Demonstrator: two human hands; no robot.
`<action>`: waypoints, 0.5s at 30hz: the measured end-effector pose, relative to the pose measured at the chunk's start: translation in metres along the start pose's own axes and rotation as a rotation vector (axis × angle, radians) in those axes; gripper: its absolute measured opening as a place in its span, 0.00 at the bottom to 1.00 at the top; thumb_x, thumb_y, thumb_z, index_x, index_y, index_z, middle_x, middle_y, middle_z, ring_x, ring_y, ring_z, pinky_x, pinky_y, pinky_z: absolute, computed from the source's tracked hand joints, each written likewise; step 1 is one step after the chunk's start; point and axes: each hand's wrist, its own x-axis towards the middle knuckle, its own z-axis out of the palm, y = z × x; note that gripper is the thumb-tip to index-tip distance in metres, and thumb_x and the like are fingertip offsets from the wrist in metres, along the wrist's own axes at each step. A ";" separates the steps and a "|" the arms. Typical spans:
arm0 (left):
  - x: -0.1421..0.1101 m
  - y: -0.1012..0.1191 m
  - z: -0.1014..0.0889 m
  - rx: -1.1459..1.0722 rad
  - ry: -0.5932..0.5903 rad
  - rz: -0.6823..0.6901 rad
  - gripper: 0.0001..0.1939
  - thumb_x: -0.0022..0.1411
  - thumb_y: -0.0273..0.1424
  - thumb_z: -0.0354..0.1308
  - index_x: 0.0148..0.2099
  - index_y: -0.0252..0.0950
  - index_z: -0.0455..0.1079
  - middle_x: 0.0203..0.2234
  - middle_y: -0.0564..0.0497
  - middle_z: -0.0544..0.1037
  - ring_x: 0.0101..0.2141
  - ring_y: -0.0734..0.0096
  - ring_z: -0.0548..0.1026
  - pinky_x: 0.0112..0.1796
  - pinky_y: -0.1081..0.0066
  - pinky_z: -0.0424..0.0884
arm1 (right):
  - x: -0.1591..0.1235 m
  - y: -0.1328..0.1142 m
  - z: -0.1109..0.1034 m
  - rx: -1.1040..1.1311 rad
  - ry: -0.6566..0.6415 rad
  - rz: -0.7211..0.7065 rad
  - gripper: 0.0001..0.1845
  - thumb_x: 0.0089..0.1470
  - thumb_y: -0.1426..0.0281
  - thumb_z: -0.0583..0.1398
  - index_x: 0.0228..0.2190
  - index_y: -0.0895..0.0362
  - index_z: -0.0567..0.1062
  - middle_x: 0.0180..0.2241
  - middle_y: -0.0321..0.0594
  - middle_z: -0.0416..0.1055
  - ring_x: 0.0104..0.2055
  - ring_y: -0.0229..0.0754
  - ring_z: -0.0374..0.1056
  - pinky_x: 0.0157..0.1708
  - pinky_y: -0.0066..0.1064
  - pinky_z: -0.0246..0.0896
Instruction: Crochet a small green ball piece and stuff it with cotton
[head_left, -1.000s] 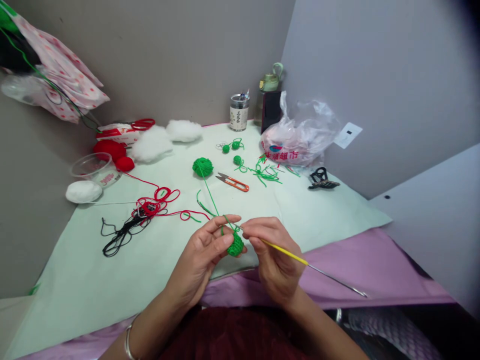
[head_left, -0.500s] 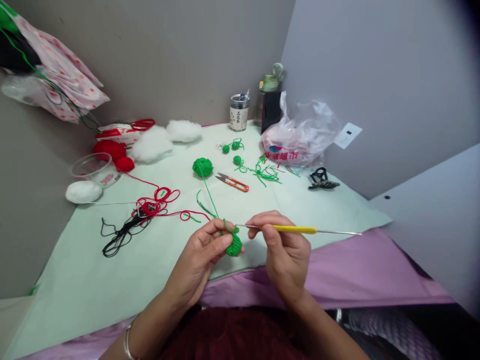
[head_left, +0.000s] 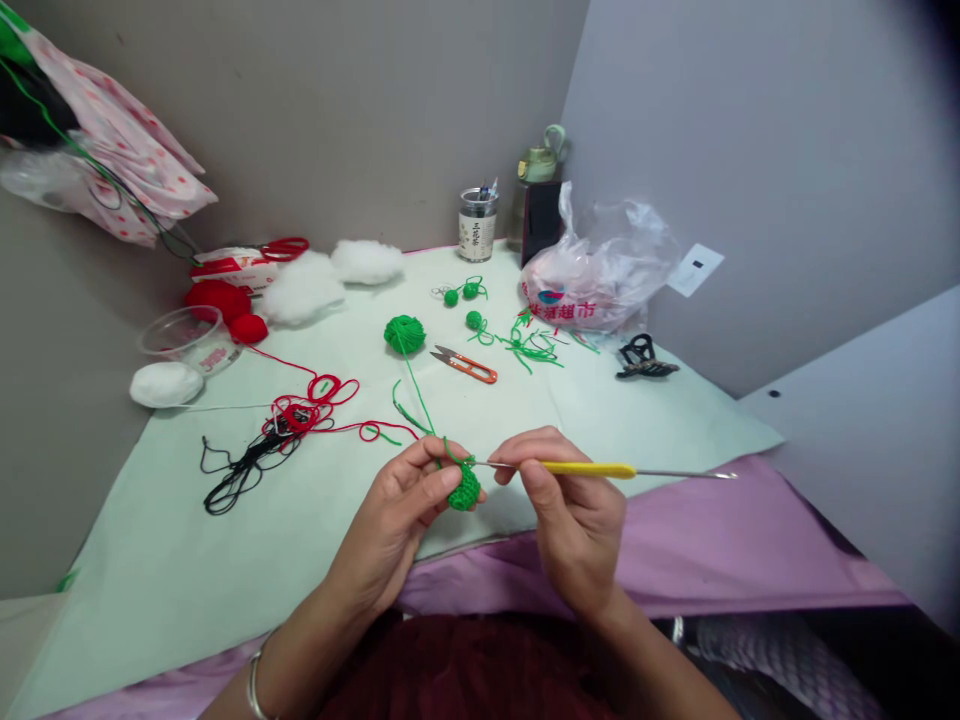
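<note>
Between the thumb and fingers of my left hand (head_left: pixel 409 500) is a small green crocheted piece (head_left: pixel 464 488), rounded in shape. My right hand (head_left: pixel 574 510) is closed around a crochet hook (head_left: pixel 589 469) with a yellow grip and metal ends. The hook's left tip meets the upper edge of the green piece, where loops of yarn show; whether it passes through a stitch is too small to tell. Green yarn runs over my left fingers and back to a green yarn ball (head_left: pixel 404 335) on the table.
Orange thread snips (head_left: pixel 465 364) lie behind my hands, with green yarn scraps (head_left: pixel 532 345) nearby. Tangled red yarn (head_left: pixel 304 412) and black yarn (head_left: pixel 251 470) lie to the left. White stuffing (head_left: pixel 304 290), a plastic bag (head_left: pixel 592 275) and a black hair clip (head_left: pixel 643 358) sit farther back.
My right hand and the hook have dipped slightly, and the hook's far end has shifted a little right and down. The green piece has moved slightly left in my left hand.
</note>
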 end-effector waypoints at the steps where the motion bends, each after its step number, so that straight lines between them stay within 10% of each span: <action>1: 0.000 0.000 0.000 -0.003 0.002 0.000 0.10 0.56 0.34 0.76 0.38 0.36 0.81 0.29 0.53 0.78 0.31 0.72 0.77 0.39 0.71 0.72 | 0.000 0.000 0.000 -0.011 0.001 -0.007 0.11 0.69 0.75 0.59 0.41 0.52 0.82 0.36 0.37 0.78 0.36 0.37 0.73 0.36 0.30 0.71; 15: 0.001 -0.002 0.000 0.021 -0.029 -0.010 0.11 0.58 0.35 0.75 0.40 0.37 0.81 0.30 0.53 0.77 0.30 0.73 0.74 0.40 0.71 0.70 | -0.003 0.002 0.002 -0.132 0.010 -0.107 0.11 0.67 0.76 0.60 0.42 0.52 0.82 0.36 0.41 0.81 0.38 0.44 0.77 0.37 0.37 0.73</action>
